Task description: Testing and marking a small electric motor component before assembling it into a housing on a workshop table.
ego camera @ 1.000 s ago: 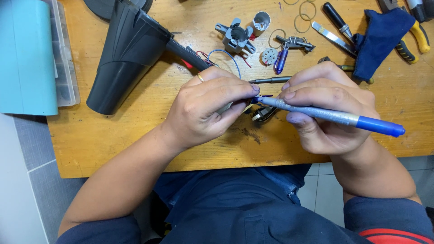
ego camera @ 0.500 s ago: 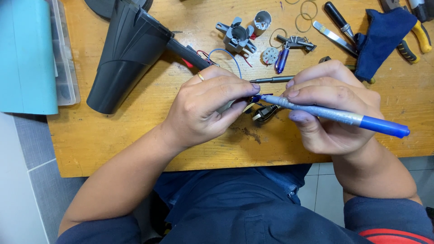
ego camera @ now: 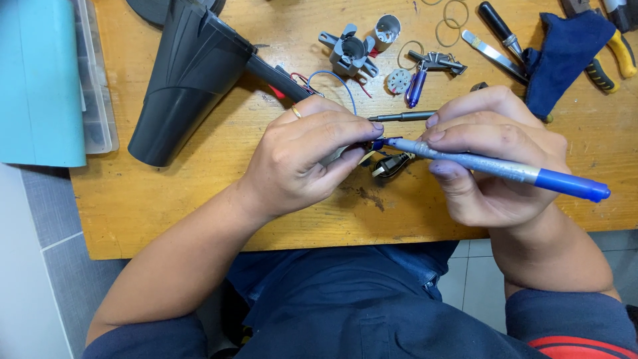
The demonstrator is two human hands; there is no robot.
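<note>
Mid-frame: my left hand [ego camera: 302, 163] is pinched on a small metal part [ego camera: 391, 164], right hand [ego camera: 495, 159] clamped on the blue screwdriver [ego camera: 492, 166] w/ tip at it. Prob. mid-unscrewing; next needs steady tip pressure.

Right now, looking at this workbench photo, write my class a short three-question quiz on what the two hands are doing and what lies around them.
1. True or false: the right hand holds a blue pen.
2. Which lies nearest the bench's left edge? A) blue cloth B) black dryer housing C) yellow-handled pliers
3. What does the left hand wear on one finger?

Key
1. True: the pen's tip points left, toward the small part pinched in the left hand's fingers.
2. B: the housing lies at the left of the wooden bench; the cloth and pliers lie at the far right.
3. A thin gold ring.
</note>
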